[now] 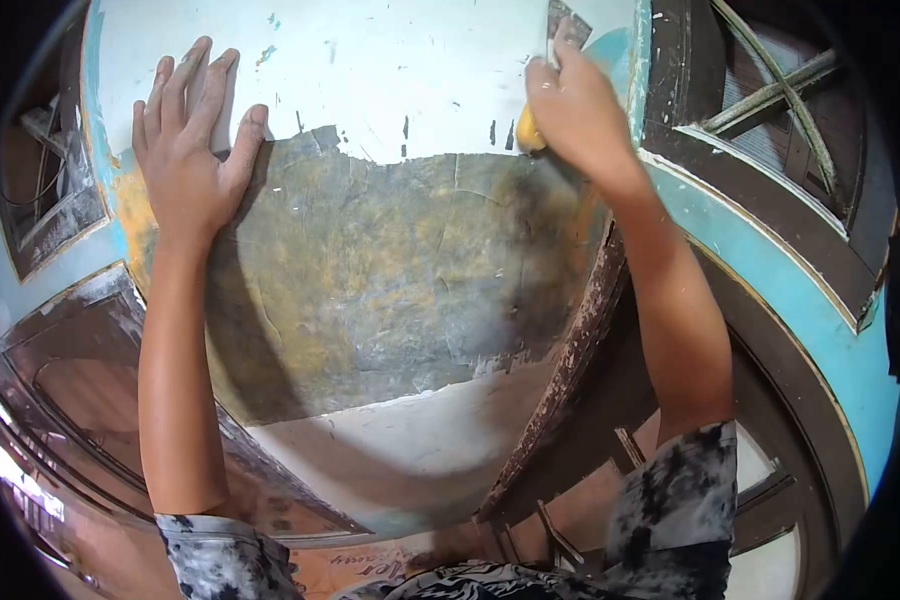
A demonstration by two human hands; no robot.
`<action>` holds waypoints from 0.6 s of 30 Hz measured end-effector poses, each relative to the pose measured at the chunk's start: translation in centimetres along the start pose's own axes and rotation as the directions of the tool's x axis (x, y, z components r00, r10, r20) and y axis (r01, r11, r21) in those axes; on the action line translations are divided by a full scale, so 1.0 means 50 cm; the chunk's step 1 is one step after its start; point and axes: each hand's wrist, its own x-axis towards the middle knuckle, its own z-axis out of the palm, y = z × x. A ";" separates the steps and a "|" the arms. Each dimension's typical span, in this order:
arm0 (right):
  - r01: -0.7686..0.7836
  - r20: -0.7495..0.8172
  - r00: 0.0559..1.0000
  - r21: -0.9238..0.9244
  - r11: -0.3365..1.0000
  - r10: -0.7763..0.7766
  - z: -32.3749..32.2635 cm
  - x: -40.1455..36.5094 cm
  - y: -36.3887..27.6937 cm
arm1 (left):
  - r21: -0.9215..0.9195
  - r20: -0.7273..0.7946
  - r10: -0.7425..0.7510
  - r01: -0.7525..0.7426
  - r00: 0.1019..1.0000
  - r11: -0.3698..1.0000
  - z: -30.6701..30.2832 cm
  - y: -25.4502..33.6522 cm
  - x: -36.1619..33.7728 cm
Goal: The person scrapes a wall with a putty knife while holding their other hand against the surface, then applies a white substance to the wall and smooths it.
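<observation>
My left hand [192, 140] lies against the upper left of a wall panel, its fingers spread and holding nothing. In my right hand [580, 110] is a scraper [568, 24], gripped by its yellow handle, with the metal blade pointing up against the panel near the upper right. White coating [370, 70] covers the panel's top part, marked by small dark chips and scratches. Below a ragged edge, a bare grey-brown patch [380, 270] with yellowish stains fills the middle. My fingers hide part of the handle.
Worn dark wooden frames [760, 200] with crossed slats stand at the right, beside a turquoise border [800, 270]. A chipped wooden strip [560, 370] slants along the lower right of the panel. More brown woodwork [80, 370] lies at the lower left.
</observation>
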 end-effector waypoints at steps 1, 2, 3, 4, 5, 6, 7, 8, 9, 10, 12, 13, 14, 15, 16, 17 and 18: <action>-0.002 0.003 1.000 0.007 1.000 0.002 -0.005 0.016 0.014 | -0.001 -0.010 0.014 -0.014 1.000 1.000 0.001 -0.003 -0.001; -0.058 0.011 0.998 0.154 0.986 0.057 -0.021 0.050 0.034 | -0.001 -0.016 0.028 -0.028 0.999 1.000 0.001 -0.005 -0.003; -0.112 0.026 0.994 0.298 0.948 0.109 -0.043 0.074 0.034 | 0.005 -0.009 0.032 -0.032 0.999 0.999 0.002 -0.005 -0.005; -0.206 0.050 0.979 0.286 0.936 0.200 -0.090 0.084 -0.013 | -0.006 -0.015 0.026 -0.026 1.000 1.000 0.001 -0.004 -0.005; -0.124 0.034 0.992 0.185 0.975 0.119 -0.066 0.106 0.038 | -0.018 -0.019 0.020 -0.021 1.000 1.000 0.000 -0.004 -0.005; -0.040 0.026 0.999 0.079 0.996 0.038 -0.038 0.123 0.089 | -0.011 -0.013 0.023 -0.024 1.000 1.000 -0.001 -0.004 -0.006; -0.039 0.031 0.999 0.085 0.996 0.037 -0.018 0.079 0.066 | -0.004 -0.010 0.032 -0.032 0.999 0.999 -0.003 -0.003 -0.006; 0.015 0.054 0.998 0.014 1.000 -0.015 -0.003 0.005 0.011 | 0.005 -0.007 0.037 -0.037 0.999 0.999 -0.005 -0.002 -0.007; 0.072 0.079 0.995 -0.054 0.996 -0.067 0.002 -0.040 -0.021 | -0.023 -0.044 0.095 -0.096 0.995 0.995 -0.006 -0.004 0.000; 0.080 0.081 0.994 -0.047 0.996 -0.076 -0.002 -0.043 -0.028 | -0.013 -0.042 0.092 -0.093 0.995 0.996 -0.005 -0.005 -0.001; 0.076 0.148 0.986 -0.018 0.997 -0.073 -0.012 -0.046 -0.042 | 0.005 -0.052 0.092 -0.092 0.994 0.996 0.000 -0.008 -0.005; 0.094 0.037 0.995 -0.022 0.995 -0.093 -0.008 -0.005 -0.014 | -0.042 -0.061 0.099 -0.102 0.993 0.994 0.002 -0.013 -0.003; 0.098 0.031 0.995 -0.016 0.995 -0.098 -0.010 0.035 0.019 | -0.033 -0.065 0.102 -0.104 0.993 0.994 0.002 -0.015 -0.001; 0.098 0.045 0.994 0.036 0.995 -0.100 -0.016 0.071 0.051 | -0.013 -0.062 0.096 -0.097 0.993 0.995 0.003 -0.013 -0.001; 0.098 0.066 0.992 0.084 0.992 -0.103 -0.019 0.089 0.065 | 0.003 -0.055 0.083 -0.083 0.995 0.997 0.004 -0.010 -0.005; 0.052 0.075 0.996 0.030 0.998 -0.054 -0.015 0.055 0.032 | -0.011 -0.064 0.087 -0.088 0.994 0.996 0.004 -0.009 -0.007; 0.081 0.088 0.993 -0.094 0.992 -0.073 -0.003 0.015 0.005 | -0.009 -0.061 0.082 -0.082 0.995 0.997 0.003 -0.009 -0.007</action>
